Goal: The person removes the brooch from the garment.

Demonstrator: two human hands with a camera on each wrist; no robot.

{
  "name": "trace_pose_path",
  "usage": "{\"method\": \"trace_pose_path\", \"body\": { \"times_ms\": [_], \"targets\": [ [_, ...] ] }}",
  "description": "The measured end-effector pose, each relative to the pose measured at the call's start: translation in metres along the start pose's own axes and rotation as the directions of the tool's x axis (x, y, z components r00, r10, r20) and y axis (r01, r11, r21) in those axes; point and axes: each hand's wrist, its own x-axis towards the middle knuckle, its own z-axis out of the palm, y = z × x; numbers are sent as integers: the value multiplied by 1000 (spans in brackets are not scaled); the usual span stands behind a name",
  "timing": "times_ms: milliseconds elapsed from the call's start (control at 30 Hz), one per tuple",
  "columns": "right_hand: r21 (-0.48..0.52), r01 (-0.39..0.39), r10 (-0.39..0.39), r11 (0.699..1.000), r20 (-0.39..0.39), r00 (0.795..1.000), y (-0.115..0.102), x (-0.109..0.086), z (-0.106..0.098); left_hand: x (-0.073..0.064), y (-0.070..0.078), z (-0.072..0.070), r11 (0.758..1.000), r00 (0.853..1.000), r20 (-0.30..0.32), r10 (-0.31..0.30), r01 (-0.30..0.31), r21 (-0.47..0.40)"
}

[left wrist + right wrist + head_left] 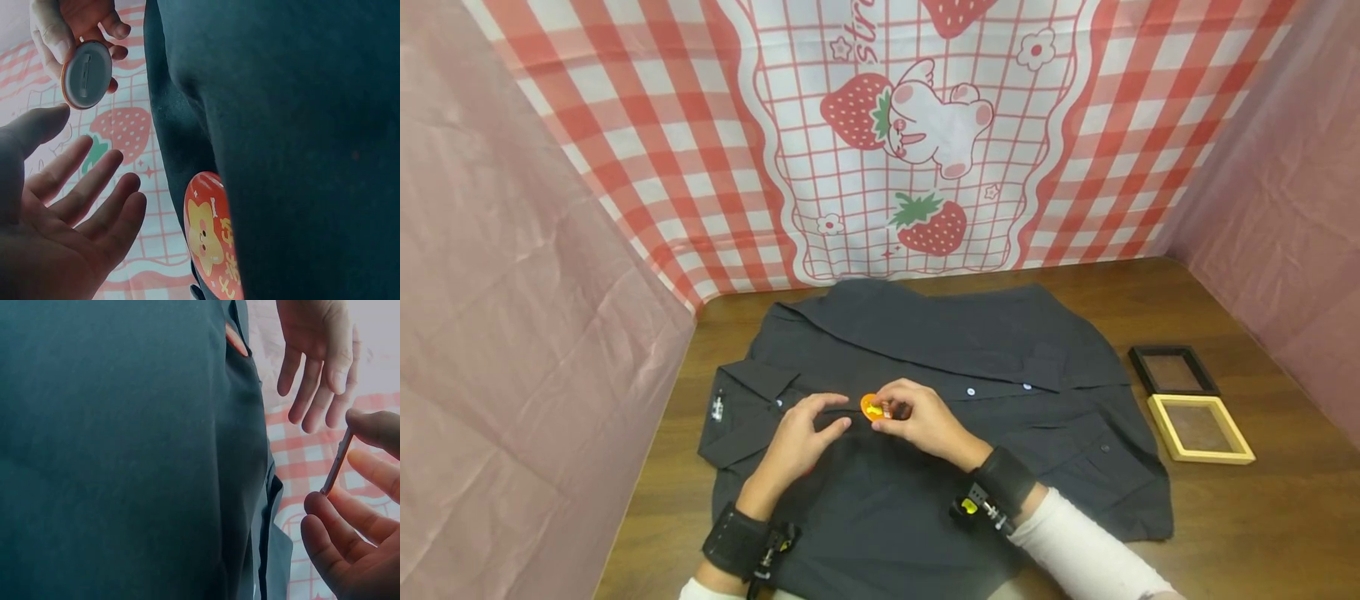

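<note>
A dark button-up shirt (880,508) lies spread out, its collar to the left. Above its middle my right hand (928,423) pinches a round orange pin badge (872,408) by the rim. The badge's white back and pin (85,75) face the left wrist camera; in the right wrist view the badge (338,461) appears edge-on. My left hand (799,443) hovers just left of it, fingers spread and holding nothing. A second badge, red with a yellow star figure (205,234), lies against the shirt, mostly hidden by the left hand in the head view.
Right of the shirt, a black frame (1175,370) and a pale yellow frame (1201,427) lie on the wooden table (1277,492). A strawberry-print checked cloth (917,167) hangs behind; pink curtains (527,292) close off both sides.
</note>
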Motion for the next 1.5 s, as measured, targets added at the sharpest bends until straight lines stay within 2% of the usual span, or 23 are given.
{"method": "trace_pose_path", "body": {
  "times_ms": [133,433,700,1167,1500],
  "targets": [
    [-16,5,-5,1000,-8,1000,3,-1,-3,1,-1,1,999,1000,-7,26,-26,22],
    [-51,-32,33,998,1,999,8,-2,-8,1,-2,7,983,998,7,55,-55,176],
    [-48,-46,47,998,11,999,9,-4,-12,1,2,7,980,999,24,27,-32,199],
    [-74,-66,61,995,-77,995,16,-10,-20,2,3,11,975,999,46,6,-16,221],
    [-89,-96,87,991,-102,991,18,-14,-25,1,4,12,977,998,61,-13,0,213]
  ]
}}
